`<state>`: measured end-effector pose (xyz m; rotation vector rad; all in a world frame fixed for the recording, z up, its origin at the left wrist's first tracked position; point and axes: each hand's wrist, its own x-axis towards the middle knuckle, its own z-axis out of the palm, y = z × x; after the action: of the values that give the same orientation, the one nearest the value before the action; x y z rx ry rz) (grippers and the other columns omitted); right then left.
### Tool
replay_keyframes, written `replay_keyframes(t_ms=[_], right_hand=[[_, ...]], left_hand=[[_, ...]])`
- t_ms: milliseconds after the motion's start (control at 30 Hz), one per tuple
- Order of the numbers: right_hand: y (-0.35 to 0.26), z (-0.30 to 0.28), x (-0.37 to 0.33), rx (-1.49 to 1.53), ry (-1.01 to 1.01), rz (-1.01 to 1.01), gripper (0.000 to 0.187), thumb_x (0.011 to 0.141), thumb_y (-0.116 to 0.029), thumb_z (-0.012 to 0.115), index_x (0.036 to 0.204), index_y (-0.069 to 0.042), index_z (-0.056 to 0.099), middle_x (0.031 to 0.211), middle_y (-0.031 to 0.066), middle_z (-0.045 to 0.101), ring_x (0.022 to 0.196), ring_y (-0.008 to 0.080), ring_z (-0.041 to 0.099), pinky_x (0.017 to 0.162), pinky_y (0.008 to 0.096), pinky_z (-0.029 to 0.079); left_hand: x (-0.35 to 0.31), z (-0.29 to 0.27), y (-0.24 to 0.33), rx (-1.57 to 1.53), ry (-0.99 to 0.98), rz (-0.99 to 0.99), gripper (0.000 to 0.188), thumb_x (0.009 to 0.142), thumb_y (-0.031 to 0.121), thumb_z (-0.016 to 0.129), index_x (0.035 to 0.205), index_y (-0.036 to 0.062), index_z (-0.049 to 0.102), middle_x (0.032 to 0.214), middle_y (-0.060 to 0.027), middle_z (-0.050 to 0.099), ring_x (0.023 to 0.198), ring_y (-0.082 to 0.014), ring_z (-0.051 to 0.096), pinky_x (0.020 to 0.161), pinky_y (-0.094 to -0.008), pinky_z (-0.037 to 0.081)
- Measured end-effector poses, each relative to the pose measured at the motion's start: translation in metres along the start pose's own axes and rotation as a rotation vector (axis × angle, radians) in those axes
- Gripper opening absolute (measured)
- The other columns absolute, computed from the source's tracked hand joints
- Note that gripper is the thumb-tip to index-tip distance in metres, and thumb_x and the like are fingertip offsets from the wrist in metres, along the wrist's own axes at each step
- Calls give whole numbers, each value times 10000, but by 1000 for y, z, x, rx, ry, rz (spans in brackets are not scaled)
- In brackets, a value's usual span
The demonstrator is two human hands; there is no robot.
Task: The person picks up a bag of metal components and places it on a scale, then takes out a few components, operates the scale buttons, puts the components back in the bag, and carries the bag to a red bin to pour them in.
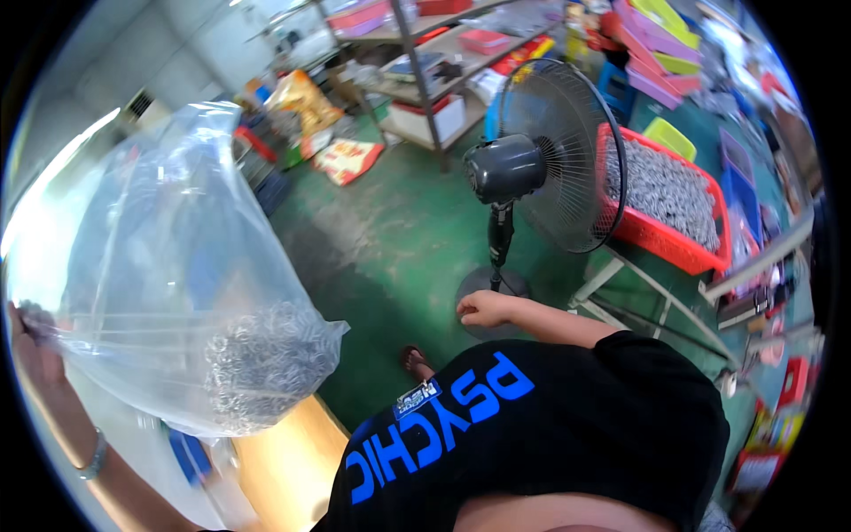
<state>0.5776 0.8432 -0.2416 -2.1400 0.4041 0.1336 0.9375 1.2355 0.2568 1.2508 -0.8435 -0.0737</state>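
A large clear plastic bag (177, 222) hangs at the left, with a heap of small silvery ring-like metal pieces (270, 368) sagging in its lower corner. At the far left edge my left hand (37, 355) is closed on the bag's gathered plastic; its fingers are partly hidden. Well apart from the bag, my right hand (486, 309) hangs in front of my body with fingers loosely curled, and nothing shows in it. It appears just in front of the base of a black standing fan (510, 168).
Behind the fan, a red plastic basket (674, 248) of grey metal pieces rests by a metal frame (651, 306). Shelving (417, 80) stands at the back, near bags (347, 161) on the green floor (341, 239). A wooden surface (288, 461) lies below the bag.
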Motion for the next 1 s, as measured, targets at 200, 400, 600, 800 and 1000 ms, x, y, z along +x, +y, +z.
replay_keyframes(t_ms=[200, 400, 600, 800, 1000], right_hand=[[2, -24, 20, 74, 454, 292, 315, 696, -245, 553, 911, -15, 557, 832, 139, 592, 786, 276, 563, 685, 353, 442], [-16, -33, 71, 286, 492, 457, 359, 694, -259, 558, 954, -14, 545, 842, 131, 599, 785, 254, 576, 682, 330, 449], [14, -79, 165, 430, 683, 351, 367, 722, -252, 567, 993, -8, 524, 798, 123, 606, 754, 235, 583, 665, 329, 448], [48, -176, 258, 404, 778, 414, 395, 729, -211, 536, 1057, 2, 482, 831, 128, 599, 753, 236, 578, 663, 327, 453], [79, -232, 256, 489, 1069, 567, 359, 711, -195, 557, 1010, 1, 516, 824, 136, 606, 743, 239, 587, 668, 321, 458]], left_hand=[[90, 192, -205, -451, -86, -321, 115, 855, 164, 452, 793, 83, 505, 673, 15, 510, 573, -65, 460, 534, -200, 390], [195, 284, -346, -478, -321, -549, 142, 861, 215, 440, 851, 93, 511, 675, 35, 515, 582, -64, 479, 509, -190, 371], [279, 387, -428, -443, -530, -535, 189, 867, 265, 421, 792, 104, 486, 620, 31, 459, 540, -110, 431, 492, -270, 373], [342, 509, -476, -516, -723, -627, 214, 875, 260, 403, 735, 112, 468, 590, 27, 422, 505, -108, 373, 476, -255, 326], [373, 656, -503, -672, -883, -779, 224, 879, 248, 392, 712, 116, 461, 574, 22, 387, 484, -99, 333, 455, -246, 295]])
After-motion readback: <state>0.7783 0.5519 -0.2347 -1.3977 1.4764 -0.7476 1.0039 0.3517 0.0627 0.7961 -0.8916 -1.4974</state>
